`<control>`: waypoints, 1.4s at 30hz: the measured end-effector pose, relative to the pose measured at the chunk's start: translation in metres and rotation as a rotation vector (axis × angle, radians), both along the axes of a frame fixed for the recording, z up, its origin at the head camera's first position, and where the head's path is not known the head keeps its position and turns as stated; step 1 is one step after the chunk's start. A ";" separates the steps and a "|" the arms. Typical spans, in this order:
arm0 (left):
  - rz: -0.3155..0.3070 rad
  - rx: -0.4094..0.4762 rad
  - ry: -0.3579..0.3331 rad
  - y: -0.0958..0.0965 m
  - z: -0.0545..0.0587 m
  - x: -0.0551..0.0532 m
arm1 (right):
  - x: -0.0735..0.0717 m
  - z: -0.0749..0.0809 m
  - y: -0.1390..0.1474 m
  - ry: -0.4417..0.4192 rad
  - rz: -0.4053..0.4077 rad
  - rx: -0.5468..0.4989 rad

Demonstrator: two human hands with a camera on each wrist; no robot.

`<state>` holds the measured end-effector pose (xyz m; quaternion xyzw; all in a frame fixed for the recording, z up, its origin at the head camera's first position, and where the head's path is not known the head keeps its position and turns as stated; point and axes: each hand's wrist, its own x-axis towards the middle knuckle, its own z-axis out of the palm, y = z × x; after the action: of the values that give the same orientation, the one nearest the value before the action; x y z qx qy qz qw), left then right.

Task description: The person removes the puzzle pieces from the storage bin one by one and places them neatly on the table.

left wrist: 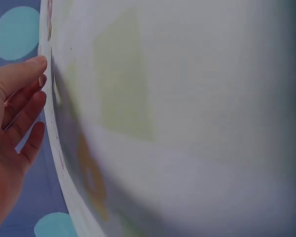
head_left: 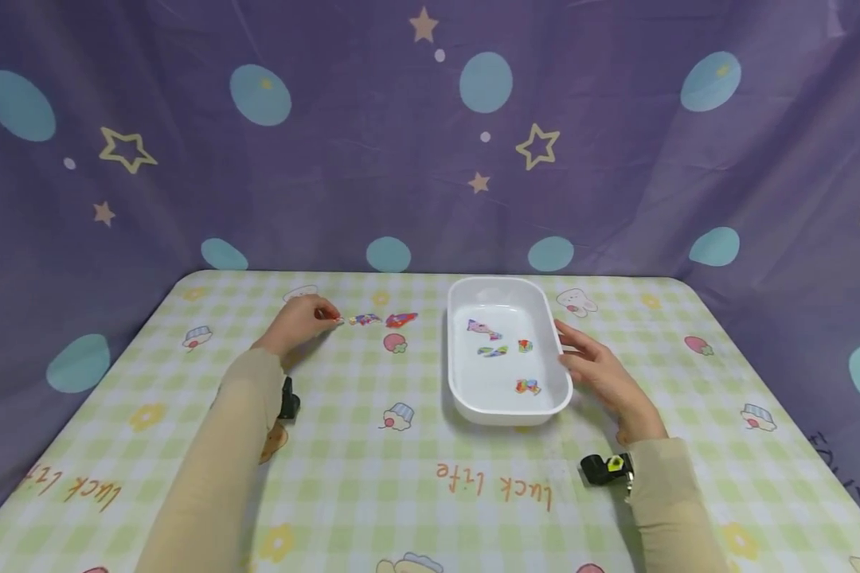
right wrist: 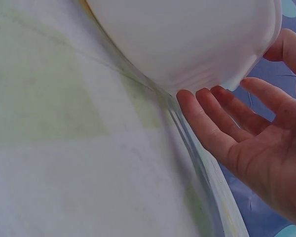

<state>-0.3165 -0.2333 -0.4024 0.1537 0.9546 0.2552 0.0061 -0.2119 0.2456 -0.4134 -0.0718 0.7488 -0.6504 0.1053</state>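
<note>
My left hand [head_left: 301, 325] is low over the table's far left part, its thumb and forefinger pinching a small flat piece [head_left: 340, 321]. Only a thin pale edge of that piece shows in the left wrist view, between thumb and finger. Just right of the fingertips lie a multicoloured flat piece [head_left: 365, 320] and a red and purple one [head_left: 401, 320]. My right hand [head_left: 605, 378] rests its fairly straight fingers against the right outer wall of a white rectangular tray [head_left: 459, 398]. Inside the tray are a pink piece [head_left: 482, 328], a green one [head_left: 492, 351] and others.
A pastel checked cloth [head_left: 344, 493] with printed cakes and flowers covers the table. Behind it hangs a purple curtain [head_left: 373, 143] with stars and blue dots. Black wrist cameras [head_left: 605, 469] sit under both sleeves.
</note>
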 end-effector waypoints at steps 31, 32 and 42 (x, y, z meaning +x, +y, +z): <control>-0.004 -0.135 -0.020 0.006 0.013 0.007 | 0.001 0.001 -0.001 0.024 0.005 -0.006; -0.002 -0.144 -0.018 0.006 0.014 0.008 | 0.001 0.001 -0.001 0.023 0.005 -0.005; -0.047 -0.105 0.041 0.025 0.031 0.018 | 0.001 0.001 -0.002 0.031 0.009 -0.001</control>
<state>-0.2990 -0.2086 -0.3717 0.1809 0.9627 0.2011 0.0006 -0.2106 0.2433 -0.4125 -0.0855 0.7496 -0.6492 0.0965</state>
